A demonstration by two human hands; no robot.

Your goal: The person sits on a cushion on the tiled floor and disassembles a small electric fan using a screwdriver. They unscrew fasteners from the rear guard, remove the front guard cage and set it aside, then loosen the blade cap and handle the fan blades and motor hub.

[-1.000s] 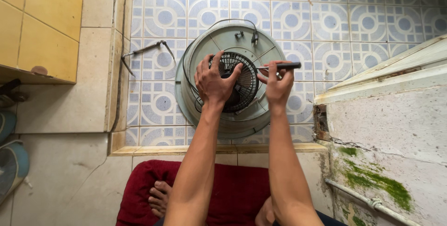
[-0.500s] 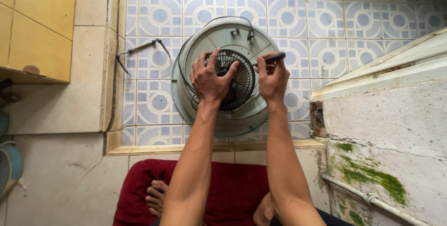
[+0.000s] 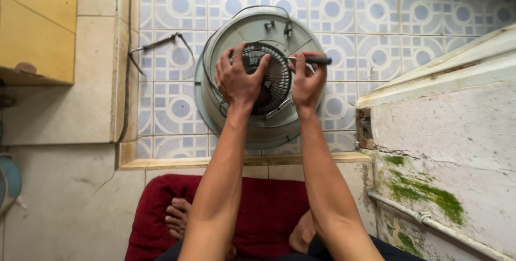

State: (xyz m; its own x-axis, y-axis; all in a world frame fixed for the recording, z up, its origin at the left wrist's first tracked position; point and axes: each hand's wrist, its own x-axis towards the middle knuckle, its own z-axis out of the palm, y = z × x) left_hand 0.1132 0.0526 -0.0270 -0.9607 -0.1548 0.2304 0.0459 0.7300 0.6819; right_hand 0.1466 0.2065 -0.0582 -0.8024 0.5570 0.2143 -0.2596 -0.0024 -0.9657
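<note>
Blue-and-white patterned floor tiles (image 3: 177,105) with circle motifs fill the upper field, bordered below by a raised tile ledge and, at right, a stained white wall slab with green moss (image 3: 424,191). Centred on the tiles lies a round pale-green fan housing (image 3: 252,126), flat on the floor, with a black wire grille dome (image 3: 275,81) at its middle. Left hand (image 3: 236,78): fingers spread and curled over the left half of the grille, pressing on it, thumb at the top edge. Right hand (image 3: 307,81): clenched around a black-handled screwdriver (image 3: 317,60), held roughly level with its tip pointing left toward the grille's upper rim; whether the tip is seated in anything cannot be told. Bent grey metal wire clip (image 3: 156,46) lies apart on the tiles, left of the housing. Red cushion (image 3: 269,207) and a bare foot (image 3: 180,218) sit below the ledge. Risk, as judged: the housing rests loose on smooth tile, so sideways force from the tool could slide it; a slipped tip could jab the left fingers, which are just beside it.
</note>
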